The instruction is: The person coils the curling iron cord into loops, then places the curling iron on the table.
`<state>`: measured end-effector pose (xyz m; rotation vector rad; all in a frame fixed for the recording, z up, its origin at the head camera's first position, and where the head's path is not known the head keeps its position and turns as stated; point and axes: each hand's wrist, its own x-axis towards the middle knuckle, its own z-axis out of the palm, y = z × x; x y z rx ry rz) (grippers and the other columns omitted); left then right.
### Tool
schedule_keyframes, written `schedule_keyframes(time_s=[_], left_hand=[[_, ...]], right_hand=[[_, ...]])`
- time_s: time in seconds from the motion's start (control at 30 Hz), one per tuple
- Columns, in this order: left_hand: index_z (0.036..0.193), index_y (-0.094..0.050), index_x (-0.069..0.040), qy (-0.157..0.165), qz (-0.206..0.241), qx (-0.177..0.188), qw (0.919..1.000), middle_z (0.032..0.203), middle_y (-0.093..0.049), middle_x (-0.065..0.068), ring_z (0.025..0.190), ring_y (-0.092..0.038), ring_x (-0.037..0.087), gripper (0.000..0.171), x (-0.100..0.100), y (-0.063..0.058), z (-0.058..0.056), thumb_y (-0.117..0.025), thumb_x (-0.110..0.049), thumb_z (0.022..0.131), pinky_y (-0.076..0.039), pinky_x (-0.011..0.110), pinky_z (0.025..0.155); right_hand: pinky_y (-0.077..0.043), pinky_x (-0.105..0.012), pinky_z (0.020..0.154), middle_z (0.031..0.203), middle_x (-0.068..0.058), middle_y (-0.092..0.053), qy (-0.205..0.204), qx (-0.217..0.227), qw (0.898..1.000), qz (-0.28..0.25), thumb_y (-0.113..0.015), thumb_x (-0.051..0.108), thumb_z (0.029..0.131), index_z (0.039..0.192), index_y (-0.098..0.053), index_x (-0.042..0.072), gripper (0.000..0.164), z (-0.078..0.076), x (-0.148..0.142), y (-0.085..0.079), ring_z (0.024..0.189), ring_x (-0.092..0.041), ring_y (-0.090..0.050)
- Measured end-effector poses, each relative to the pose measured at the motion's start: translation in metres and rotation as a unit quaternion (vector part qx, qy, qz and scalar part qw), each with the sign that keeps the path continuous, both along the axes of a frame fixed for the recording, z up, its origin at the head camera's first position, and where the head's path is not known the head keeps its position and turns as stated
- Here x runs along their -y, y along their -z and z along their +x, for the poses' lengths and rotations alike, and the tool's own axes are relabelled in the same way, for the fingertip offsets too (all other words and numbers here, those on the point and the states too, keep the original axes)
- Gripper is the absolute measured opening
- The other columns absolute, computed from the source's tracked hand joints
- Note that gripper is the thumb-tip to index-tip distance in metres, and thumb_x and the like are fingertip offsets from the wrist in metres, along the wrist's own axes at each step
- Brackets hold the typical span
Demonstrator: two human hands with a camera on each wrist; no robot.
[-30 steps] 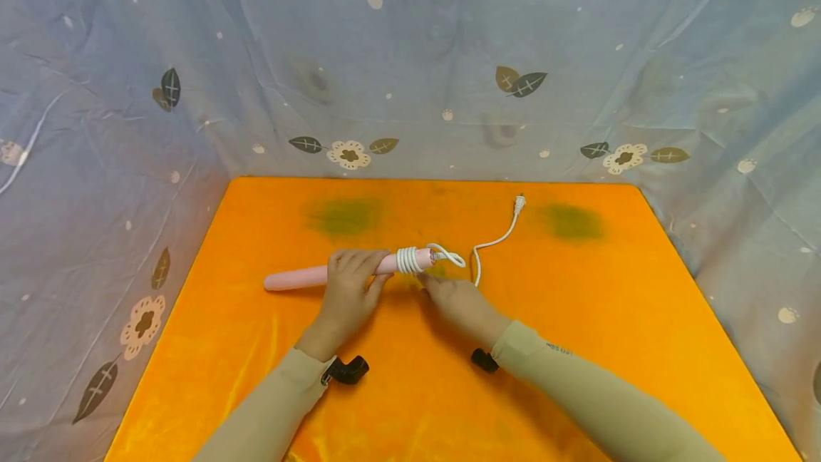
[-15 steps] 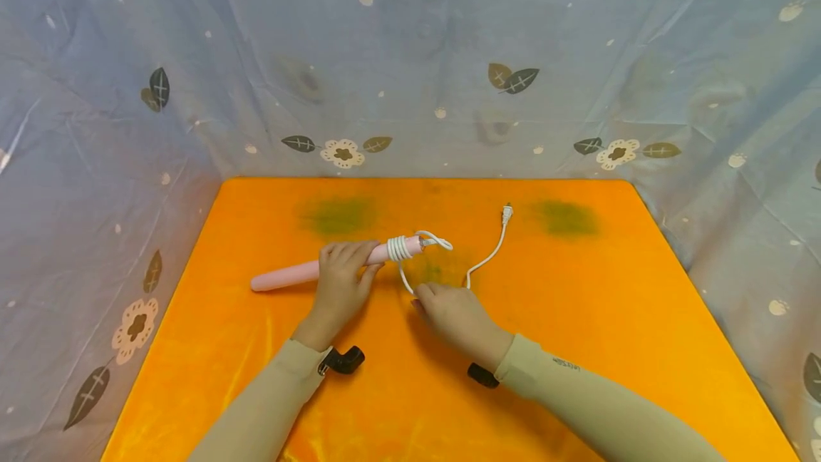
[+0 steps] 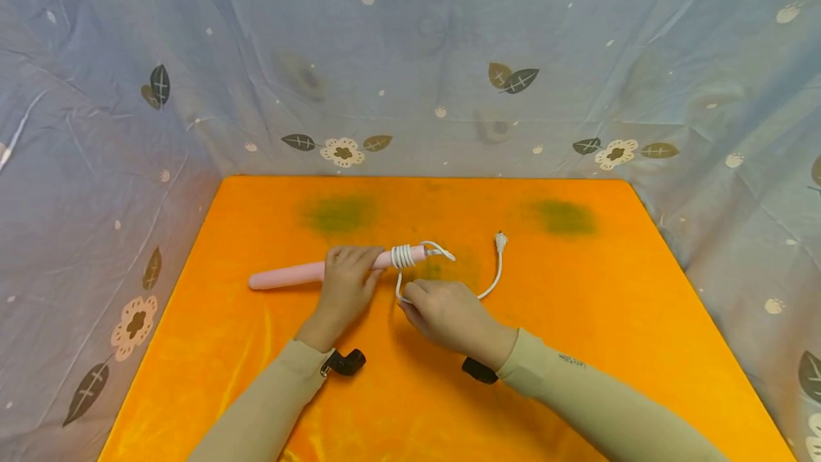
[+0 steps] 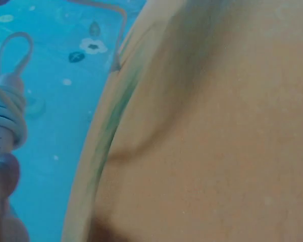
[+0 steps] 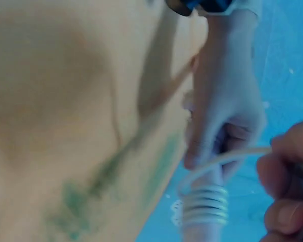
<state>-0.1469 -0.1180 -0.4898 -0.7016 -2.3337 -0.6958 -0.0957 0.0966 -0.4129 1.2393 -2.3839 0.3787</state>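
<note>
Fingers of your left hand (image 3: 345, 282) curl round the pink wand (image 3: 288, 276); those of your right hand (image 3: 449, 311) pinch its white cord (image 3: 403, 256), coiled near one wand end. Plug (image 3: 501, 242): free. All above the orange table (image 3: 577, 291). Step, as judged: winding. Next move calls for guiding slack snugly beside the coils.

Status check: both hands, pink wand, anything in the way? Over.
Left hand gripping pink wand. Right hand pinching white cord. Cord partly coiled round wand, plug end loose. No obstruction seen at the hands.
</note>
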Motion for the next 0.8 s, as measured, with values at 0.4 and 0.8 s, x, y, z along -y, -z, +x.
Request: schedule_keyframes(time_s=[0.4,0.8], left_hand=[[0.119,-0.068,-0.010,0.038,-0.091,0.102,0.9899,0.110,-0.068,0.005,0.103,-0.059,0.026,0.033,0.000,0.005,0.006,-0.071,-0.023,0.089,-0.034,0.046,0.096],[0.112,-0.073,-0.014,0.037,-0.094,0.063,0.9929,0.095,-0.068,0.004,0.093,-0.060,0.026,0.035,-0.008,0.004,0.012,-0.071,-0.036,0.086,-0.038,0.048,0.092]], right_hand=[[-0.045,-0.023,0.052,0.072,0.003,-0.054,-0.025,-0.010,0.999,0.047,-0.072,0.021,0.089,0.084,-0.062,0.012,0.015,-0.023,-0.005,-0.028,0.058,-0.009,-0.049],[-0.043,-0.020,0.048,0.070,0.005,-0.050,0.000,0.009,0.999,0.052,-0.070,0.024,0.091,0.085,-0.064,0.013,0.014,-0.031,-0.009,-0.033,0.055,-0.006,-0.046]])
